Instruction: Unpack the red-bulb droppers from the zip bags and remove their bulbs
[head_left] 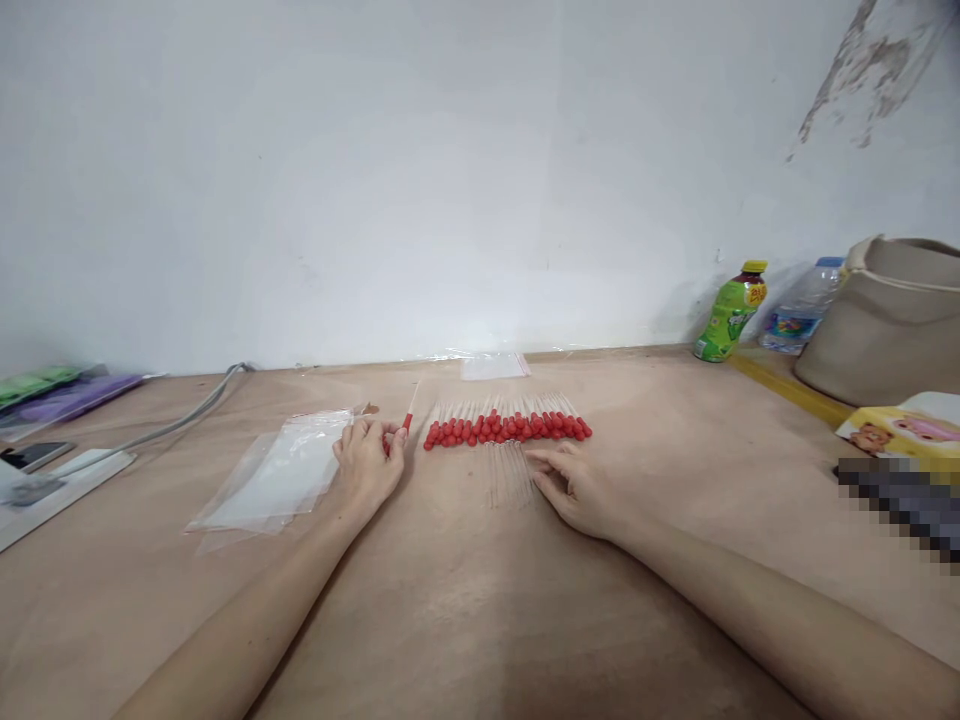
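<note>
My left hand (369, 458) is closed around the red end of a thin stick (409, 412), whose pale shaft points up and away from me. To its right lies a long row of red-handled thin sticks (502, 427), red ends toward me and pale shafts toward the wall. Just below the row's middle, several thin metal wires with small looped ends (507, 475) lie side by side. My right hand (577, 488) rests at the right edge of these wires, thumb and forefinger apart. Whether its fingertips touch a wire is too small to tell.
Clear plastic bags (281, 470) lie left of my left hand; another small bag (495, 367) is by the wall. A grey cable (187, 412) and phone (34, 456) are far left. A green bottle (731, 312), water bottle (802, 310) and beige bin (885, 325) stand right.
</note>
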